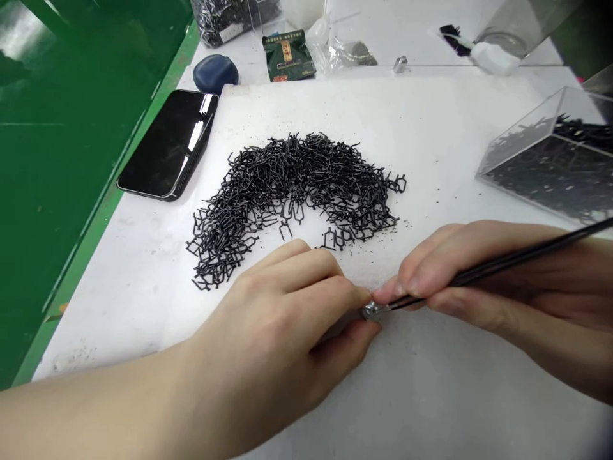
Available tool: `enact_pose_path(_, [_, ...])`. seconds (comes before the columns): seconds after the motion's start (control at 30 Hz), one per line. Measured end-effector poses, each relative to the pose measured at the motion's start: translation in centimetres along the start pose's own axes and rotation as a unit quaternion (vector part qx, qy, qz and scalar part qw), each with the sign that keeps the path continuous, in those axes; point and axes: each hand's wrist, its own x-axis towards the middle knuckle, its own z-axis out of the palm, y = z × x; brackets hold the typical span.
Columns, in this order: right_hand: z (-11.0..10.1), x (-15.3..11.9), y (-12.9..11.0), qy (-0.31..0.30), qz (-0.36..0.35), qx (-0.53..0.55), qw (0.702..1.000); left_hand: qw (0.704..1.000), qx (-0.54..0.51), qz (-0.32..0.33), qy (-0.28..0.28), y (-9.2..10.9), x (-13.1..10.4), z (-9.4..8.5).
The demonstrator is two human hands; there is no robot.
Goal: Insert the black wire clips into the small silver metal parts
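Between the thumb and fingers of my left hand is a small shiny metal piece, mostly covered by the fingertips. My right hand is closed around black tweezers, whose thin tips reach the metal piece. A fingertip of that hand also lies close against the piece. Whether the tweezer tips pinch anything is too small to tell. Beyond both hands, a curved heap of small black forked parts is spread on the white work surface, with a few loose ones along its inner edge.
A black smartphone and a dark blue rounded case are at the left edge. Behind the heap lie a green packet and a clear plastic bag. On the right stands a clear box holding black parts.
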Motion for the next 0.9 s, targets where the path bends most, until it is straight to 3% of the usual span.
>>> enact_pose_path(0.2, [-0.23, 0.62, -0.26, -0.056, -0.022, 0.051, 0.997, 1.000, 0.014, -0.015, -0.001, 0.29, -0.16, -0.15])
enact_pose_path(0.37, [-0.10, 0.44, -0.20, -0.010, -0.005, 0.002, 1.000, 1.000, 0.008, -0.007, -0.006, 0.21, -0.14, -0.23])
enact_pose_path(0.53, [-0.07, 0.55, -0.05, -0.039, -0.026, 0.028, 0.998, 1.000, 0.018, -0.022, -0.007, 0.39, -0.36, -0.20])
enact_pose_path(0.77, [0.33, 0.09, 0.02, 0.011, -0.003, -0.042, 0.999, 1.000, 0.016, -0.019, -0.002, 0.29, -0.11, -0.11])
enact_pose_path(0.9, [0.04, -0.10, 0.19, 0.010, -0.005, -0.027, 1.000, 1.000, 0.015, -0.022, -0.002, 0.32, 0.02, -0.02])
